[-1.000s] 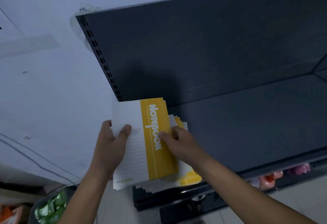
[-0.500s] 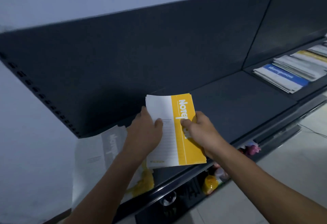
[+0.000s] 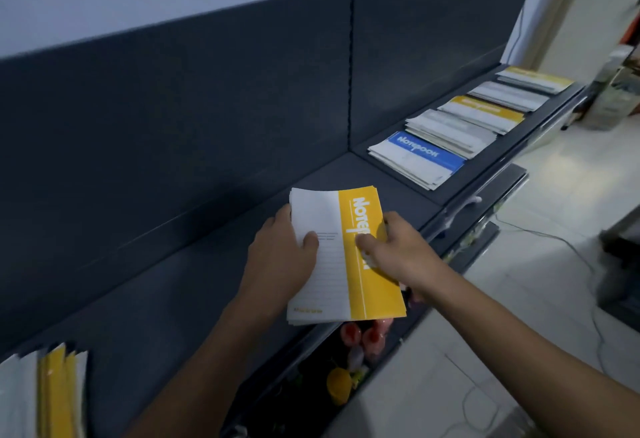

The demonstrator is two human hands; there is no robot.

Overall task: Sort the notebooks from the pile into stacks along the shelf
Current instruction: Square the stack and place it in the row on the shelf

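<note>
I hold a small bundle of yellow-and-white notebooks (image 3: pixel 341 261) over the front edge of the dark shelf (image 3: pixel 207 281). My left hand (image 3: pixel 280 257) grips its left edge, thumb on the white cover. My right hand (image 3: pixel 398 250) grips the yellow right side, thumb across the printed title. The pile of notebooks (image 3: pixel 45 392) lies at the bottom left on the shelf. Farther right on the shelf lie sorted stacks: a blue stack (image 3: pixel 419 158), a white stack (image 3: pixel 450 131), a yellow stack (image 3: pixel 485 112) and more beyond.
The shelf's dark back panel (image 3: pixel 207 108) rises behind my hands. Below the shelf edge, a lower level holds pink and yellow items (image 3: pixel 360 344). A pale tiled floor (image 3: pixel 536 264) with a loose cable lies to the right, with dark furniture at the far right.
My view has swung right along the shelf. The held notebooks moved right with both hands, away from the pile, which now sits at the bottom left. The sorted stacks have come into fuller view.
</note>
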